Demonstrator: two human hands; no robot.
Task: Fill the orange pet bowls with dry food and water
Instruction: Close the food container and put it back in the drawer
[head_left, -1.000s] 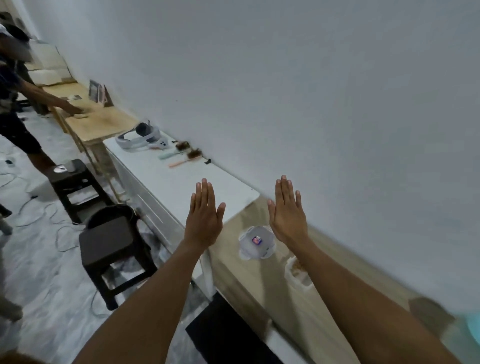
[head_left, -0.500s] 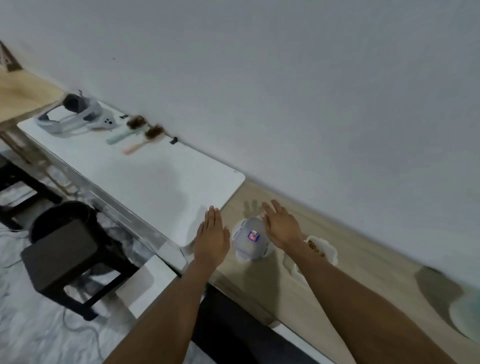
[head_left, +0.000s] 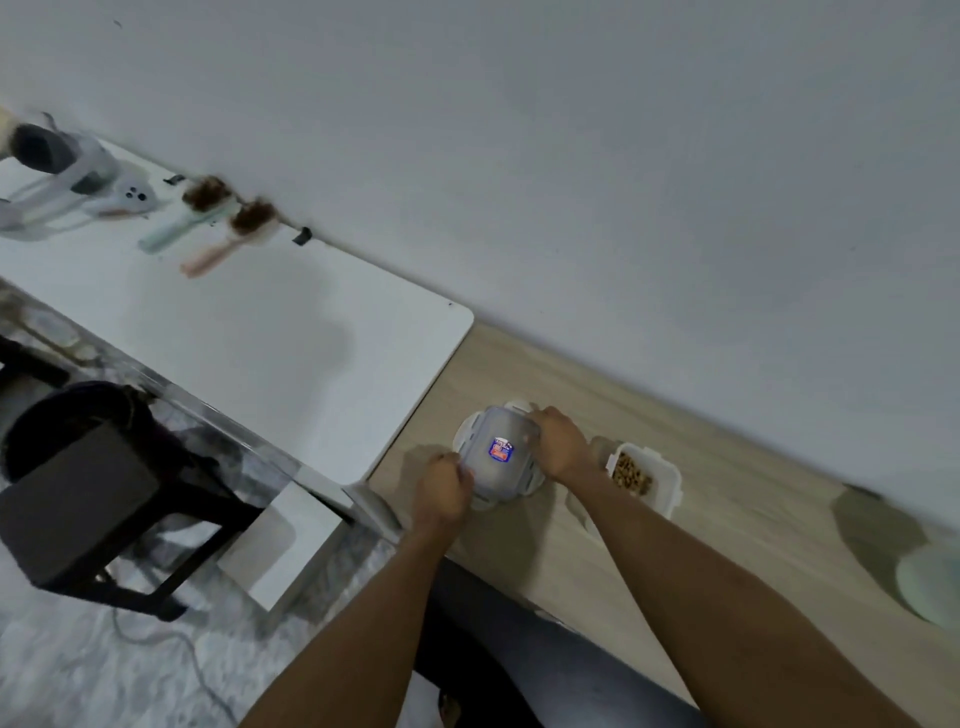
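On the wooden table (head_left: 701, 467), the left hand (head_left: 441, 491) and right hand (head_left: 561, 441) each curled their fingers round opposite edges of the lidded container (head_left: 498, 457), just beside the open tub of dry food (head_left: 631, 473).

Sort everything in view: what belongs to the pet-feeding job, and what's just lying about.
For the job: lidded container, gripped by left hand and right hand; open tub of dry food beside it.

Lying about: headset, green brush and pink brush on the white table; dark stool; a blurred pale dish at the right edge.
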